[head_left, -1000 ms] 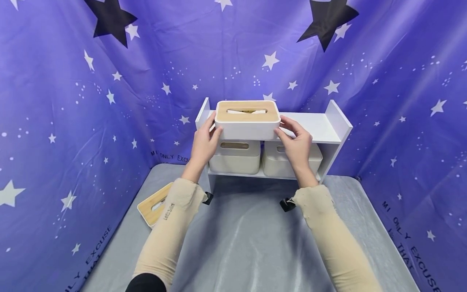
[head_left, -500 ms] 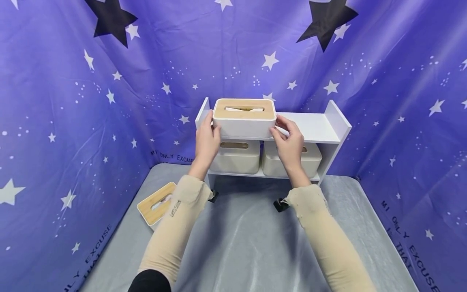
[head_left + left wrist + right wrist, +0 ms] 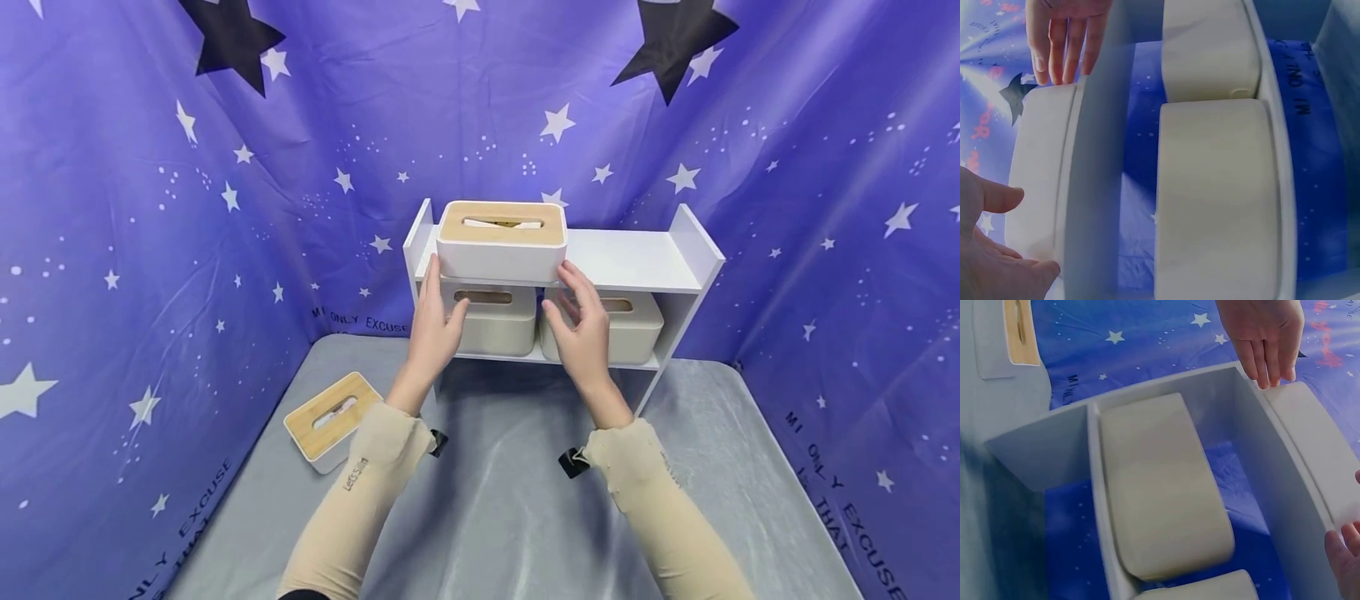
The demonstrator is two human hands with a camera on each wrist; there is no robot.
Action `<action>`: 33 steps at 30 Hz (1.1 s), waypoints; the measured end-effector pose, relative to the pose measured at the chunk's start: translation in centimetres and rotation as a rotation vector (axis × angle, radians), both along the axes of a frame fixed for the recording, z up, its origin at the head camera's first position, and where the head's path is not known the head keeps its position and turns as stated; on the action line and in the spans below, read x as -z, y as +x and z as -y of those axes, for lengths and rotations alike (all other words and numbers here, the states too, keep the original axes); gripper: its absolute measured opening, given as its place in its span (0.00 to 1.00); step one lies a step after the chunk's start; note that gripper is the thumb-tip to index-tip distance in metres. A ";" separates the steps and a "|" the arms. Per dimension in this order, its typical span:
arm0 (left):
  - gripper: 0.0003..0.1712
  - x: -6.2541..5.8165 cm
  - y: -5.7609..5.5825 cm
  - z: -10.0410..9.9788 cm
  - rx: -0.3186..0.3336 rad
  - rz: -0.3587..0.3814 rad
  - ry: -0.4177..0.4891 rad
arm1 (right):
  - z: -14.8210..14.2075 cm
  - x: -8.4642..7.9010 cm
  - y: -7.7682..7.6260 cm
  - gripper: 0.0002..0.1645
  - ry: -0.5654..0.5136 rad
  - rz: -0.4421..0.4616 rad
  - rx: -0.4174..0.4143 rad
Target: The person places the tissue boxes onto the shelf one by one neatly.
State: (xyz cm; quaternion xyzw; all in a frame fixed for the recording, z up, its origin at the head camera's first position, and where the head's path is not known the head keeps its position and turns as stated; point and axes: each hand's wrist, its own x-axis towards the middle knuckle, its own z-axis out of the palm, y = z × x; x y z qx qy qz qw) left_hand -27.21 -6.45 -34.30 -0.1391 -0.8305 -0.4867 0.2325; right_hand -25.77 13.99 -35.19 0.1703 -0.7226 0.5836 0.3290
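Observation:
A white tissue box with a bamboo lid sits on the upper board of a white shelf, toward its left end. White tissue shows in the lid's slot. My left hand has its fingers extended, their tips by the box's lower left corner, the thumb held away. My right hand is likewise loose, fingertips right at the lower right corner. In the left wrist view the box stands between both hands, its base along the board. Neither hand is curled round it.
Below, on the lower board, stand two cream slotted boxes, a left one and a right one. Another bamboo-lidded tissue box lies angled on the grey cloth at left. Purple star-patterned curtains enclose the space.
The tissue box shifted slightly left and back onto the upper board. Both hands then released its sides and drew down toward me, the fingers loosening.

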 end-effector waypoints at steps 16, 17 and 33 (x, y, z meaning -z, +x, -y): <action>0.36 4.9 3.3 3.1 0.063 -0.050 0.136 | 2.6 2.2 2.5 0.26 0.032 -0.023 -0.062; 0.36 5.2 3.4 3.4 0.060 -0.045 0.142 | 2.7 2.4 2.5 0.26 0.033 -0.024 -0.068; 0.31 10.8 5.6 9.6 -0.125 0.065 0.169 | 5.7 6.7 2.0 0.23 0.078 0.014 -0.153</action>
